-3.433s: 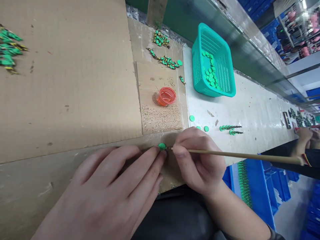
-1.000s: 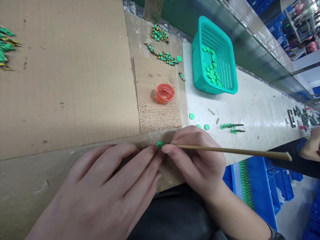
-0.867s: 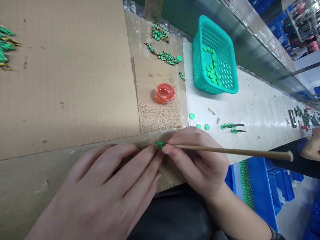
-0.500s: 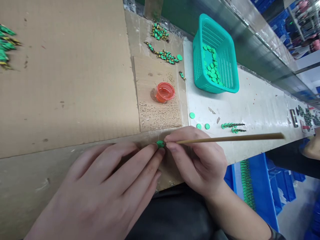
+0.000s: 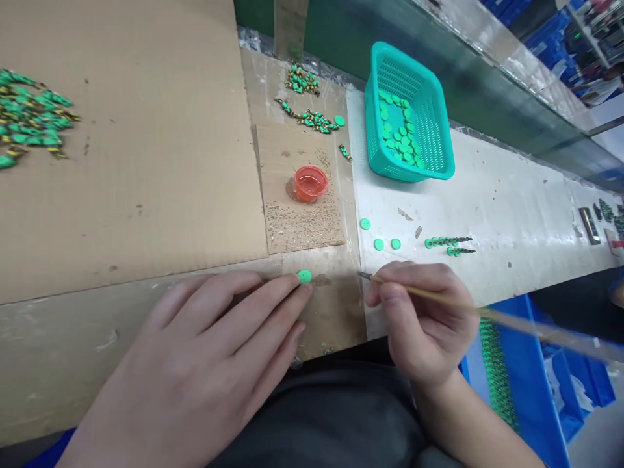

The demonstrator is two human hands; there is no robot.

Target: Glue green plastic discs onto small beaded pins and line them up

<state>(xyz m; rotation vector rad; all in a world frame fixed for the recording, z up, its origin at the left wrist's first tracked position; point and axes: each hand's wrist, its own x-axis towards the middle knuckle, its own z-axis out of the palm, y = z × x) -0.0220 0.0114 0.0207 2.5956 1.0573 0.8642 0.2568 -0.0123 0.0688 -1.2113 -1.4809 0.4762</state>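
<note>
With the fingertips of my left hand (image 5: pixel 209 351), I hold a small round green button (image 5: pixel 305 277) flat against the table's near strip. The fingers lie close together and cover its left edge. My right hand (image 5: pixel 429 318) pinches a thin paintbrush (image 5: pixel 414 289) with a pale wooden handle. Its dark tip points left, apart from the button, just above the tabletop. Beyond the hands stands a small red cup (image 5: pixel 311 184) of clear liquid on a piece of cardboard (image 5: pixel 307 234) dotted with droplets.
A teal basket (image 5: pixel 443 130) holds several green buttons. Loose buttons (image 5: pixel 379 244) and green pieces with dark twisted ends (image 5: pixel 448 242) lie on the white surface. Green, black and yellow pieces are heaped on the large cardboard (image 5: pixel 34 117) and at the back (image 5: pixel 316 121). Blue bins (image 5: pixel 526 370) stand lower right.
My right hand has drawn the brush away from the button, to the right and slightly nearer me. My left hand still holds the button. The view has shifted a little.
</note>
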